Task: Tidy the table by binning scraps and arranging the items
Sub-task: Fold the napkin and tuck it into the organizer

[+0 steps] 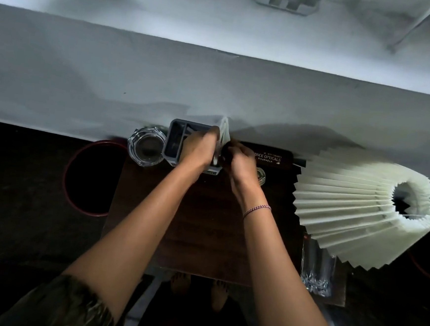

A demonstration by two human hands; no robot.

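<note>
A grey compartmented organizer [175,141] stands at the far edge of the small dark wooden table [203,229]. My left hand [199,148] grips its right side, next to a white folded sheet [224,131] sticking up from it. My right hand [240,159] is closed on a small dark object right beside the organizer; what it is I cannot tell. A glass ashtray [146,146] sits left of the organizer. A dark spectacle case [271,158] lies behind my right hand.
A round bin with a red rim [78,190] stands on the floor left of the table. A pleated white lampshade [359,207] overhangs the table's right side. A cut-glass tumbler [317,268] stands at the near right corner. A white wall rises behind.
</note>
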